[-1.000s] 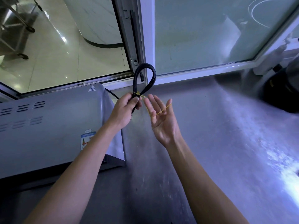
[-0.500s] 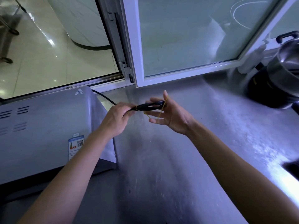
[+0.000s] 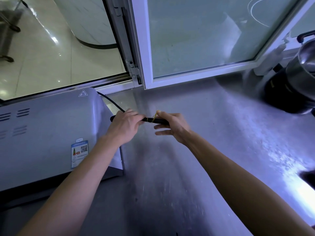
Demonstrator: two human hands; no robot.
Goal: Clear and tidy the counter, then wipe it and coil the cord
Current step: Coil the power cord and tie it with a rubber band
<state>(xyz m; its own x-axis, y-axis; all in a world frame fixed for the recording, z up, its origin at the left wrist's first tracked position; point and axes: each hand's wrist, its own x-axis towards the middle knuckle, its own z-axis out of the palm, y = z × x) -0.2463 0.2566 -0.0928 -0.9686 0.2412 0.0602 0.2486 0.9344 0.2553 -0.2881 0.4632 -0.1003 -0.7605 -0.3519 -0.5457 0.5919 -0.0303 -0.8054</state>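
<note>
A black power cord [image 3: 158,121] is folded into a bundle and lies level between my hands above the steel counter [image 3: 213,133]. My left hand [image 3: 125,126] grips the bundle's left part. My right hand [image 3: 172,126] holds its right end, and thumb and forefinger pinch a yellow rubber band [image 3: 155,116] that loops round the bundle's middle. The lower fingers of the right hand are stretched out. The cord's free length [image 3: 110,101] runs back behind the grey appliance [image 3: 47,133].
The grey appliance with vents and a label fills the left of the counter. A black cooker with a steel pot [image 3: 296,86] stands at the far right. A white-framed window [image 3: 196,40] runs along the back. A dark object [image 3: 309,178] lies at the right edge.
The cord loop, upright a second ago, has been turned level. The right hand, open then with the band on its fingers, has closed on the bundle and drawn the band around it.
</note>
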